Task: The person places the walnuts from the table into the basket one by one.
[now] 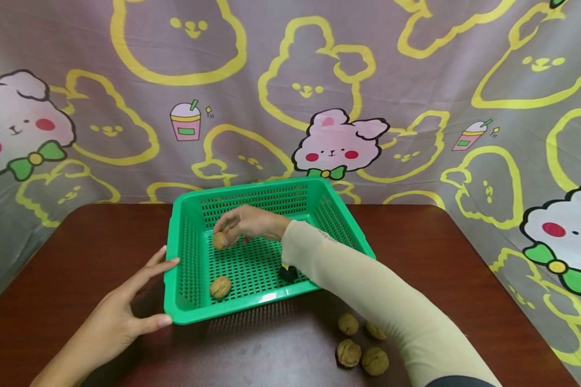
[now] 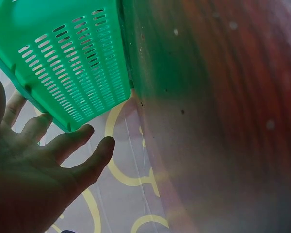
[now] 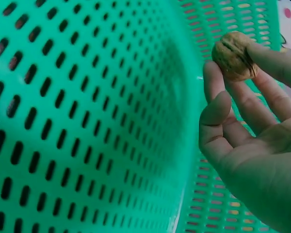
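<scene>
Inside the green plastic basket [image 1: 179, 317], my right hand [image 1: 254, 223] pinches a walnut [image 1: 220, 240] between thumb and fingertips, over the left part of the perforated floor. The right wrist view shows the same walnut [image 3: 234, 56] at the fingertips, with the little finger bent. A second walnut [image 1: 220, 287] lies on the basket floor near the front left corner. My left hand [image 1: 118, 314] is at the basket's left side, thumb at the front corner and extended fingertips against the rim. In the left wrist view its fingers [image 2: 68, 143] look spread and fairly straight beside the basket wall [image 2: 82, 58].
Several walnuts [image 1: 348, 353] sit on the dark brown table [image 1: 431, 252] in front of the basket's right side, one partly behind the beige sleeve [image 1: 368, 279]. A curtain [image 1: 252, 102] with cartoon prints hangs behind the table and along its sides.
</scene>
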The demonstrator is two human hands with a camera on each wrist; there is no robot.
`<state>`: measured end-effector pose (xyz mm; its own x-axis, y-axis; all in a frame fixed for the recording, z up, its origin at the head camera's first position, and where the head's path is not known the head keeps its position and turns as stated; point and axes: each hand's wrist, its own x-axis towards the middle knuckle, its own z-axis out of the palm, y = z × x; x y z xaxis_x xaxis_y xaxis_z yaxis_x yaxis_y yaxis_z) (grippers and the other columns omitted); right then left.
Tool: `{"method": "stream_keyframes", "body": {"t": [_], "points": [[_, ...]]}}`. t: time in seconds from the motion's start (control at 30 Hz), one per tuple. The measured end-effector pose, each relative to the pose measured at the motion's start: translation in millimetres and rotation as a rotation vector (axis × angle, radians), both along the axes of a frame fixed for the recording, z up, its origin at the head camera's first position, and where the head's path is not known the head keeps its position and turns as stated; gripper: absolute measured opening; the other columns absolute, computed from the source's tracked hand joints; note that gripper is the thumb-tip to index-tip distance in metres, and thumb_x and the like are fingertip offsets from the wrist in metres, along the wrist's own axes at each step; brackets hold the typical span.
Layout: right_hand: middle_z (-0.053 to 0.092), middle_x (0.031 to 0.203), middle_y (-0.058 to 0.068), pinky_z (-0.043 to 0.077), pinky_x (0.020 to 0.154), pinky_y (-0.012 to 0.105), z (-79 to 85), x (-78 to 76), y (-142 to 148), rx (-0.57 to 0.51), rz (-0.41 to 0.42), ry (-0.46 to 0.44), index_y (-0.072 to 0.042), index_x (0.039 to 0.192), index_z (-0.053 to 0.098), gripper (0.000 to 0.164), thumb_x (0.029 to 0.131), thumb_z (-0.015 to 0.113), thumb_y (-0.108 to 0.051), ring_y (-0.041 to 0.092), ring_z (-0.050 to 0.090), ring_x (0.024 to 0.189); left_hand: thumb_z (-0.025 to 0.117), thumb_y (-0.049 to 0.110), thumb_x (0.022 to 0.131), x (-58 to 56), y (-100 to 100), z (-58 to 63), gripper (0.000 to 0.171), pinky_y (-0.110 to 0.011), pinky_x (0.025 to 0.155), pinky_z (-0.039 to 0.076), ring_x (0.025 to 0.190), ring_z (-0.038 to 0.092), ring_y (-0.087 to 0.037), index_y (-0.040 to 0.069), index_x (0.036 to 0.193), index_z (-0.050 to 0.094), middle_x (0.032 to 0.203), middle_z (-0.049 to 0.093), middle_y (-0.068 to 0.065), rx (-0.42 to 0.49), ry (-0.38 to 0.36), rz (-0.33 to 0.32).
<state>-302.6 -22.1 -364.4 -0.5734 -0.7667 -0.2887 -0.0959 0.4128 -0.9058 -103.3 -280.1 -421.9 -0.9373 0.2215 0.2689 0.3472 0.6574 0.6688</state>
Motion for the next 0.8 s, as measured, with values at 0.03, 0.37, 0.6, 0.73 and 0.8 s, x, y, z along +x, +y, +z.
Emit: {"method": "stream_keyframes", "body": {"t": [0.03,0.37,0.6,0.73,0.8], "points": [[0.075,0.111,0.004,0.048,0.078,0.042,-1.3,0.9,-2.1,0.015,0.009,0.006,-0.002,0.135,0.065,0.038,0.097,0.070,-0.003,0.042,0.068,0.112,0.091,0.021,0.079,0.0,0.1,-0.1,0.096,0.003,0.096,0.025,0.141,0.023,0.018,0.032,0.161,0.041,0.176,0.020,0.002,0.002,0.003,0.000],[0.076,0.106,0.001,0.047,0.071,0.035,-10.2,6.5,-13.1,0.121,0.122,0.059,-0.005,0.128,0.070,0.032,0.096,0.072,-0.004,0.019,0.068,0.086,0.091,0.023,0.079,0.5,3.3,1.1,0.096,0.000,0.095,0.029,0.146,0.041,-0.040,0.033,0.160,0.041,0.176,0.020,0.004,-0.004,-0.017,0.004],[0.076,0.113,0.000,0.046,0.068,0.033,-11.8,9.8,-17.9,0.146,0.163,0.102,-0.007,0.128,0.072,0.032,0.096,0.073,-0.005,0.016,0.063,0.084,0.092,0.021,0.078,2.0,0.5,0.3,0.096,0.002,0.096,0.028,0.140,0.026,0.018,0.031,0.160,0.043,0.175,0.022,0.005,-0.004,0.019,0.000],[0.074,0.118,-0.002,0.046,0.069,0.033,-11.6,11.2,-18.0,0.160,0.166,0.122,-0.009,0.126,0.073,0.031,0.095,0.075,-0.006,0.012,0.060,0.087,0.092,0.020,0.077,2.5,0.9,0.4,0.096,0.003,0.096,0.027,0.138,0.024,0.021,0.030,0.160,0.043,0.175,0.022,0.006,0.004,0.025,-0.006],[0.074,0.120,-0.002,0.046,0.070,0.033,-12.1,11.4,-17.9,0.161,0.164,0.122,-0.011,0.125,0.075,0.030,0.095,0.075,-0.006,0.011,0.061,0.091,0.092,0.018,0.078,2.3,1.5,0.5,0.096,0.003,0.097,0.027,0.139,0.024,0.021,0.030,0.160,0.043,0.176,0.021,0.006,0.013,0.023,-0.012]]}}
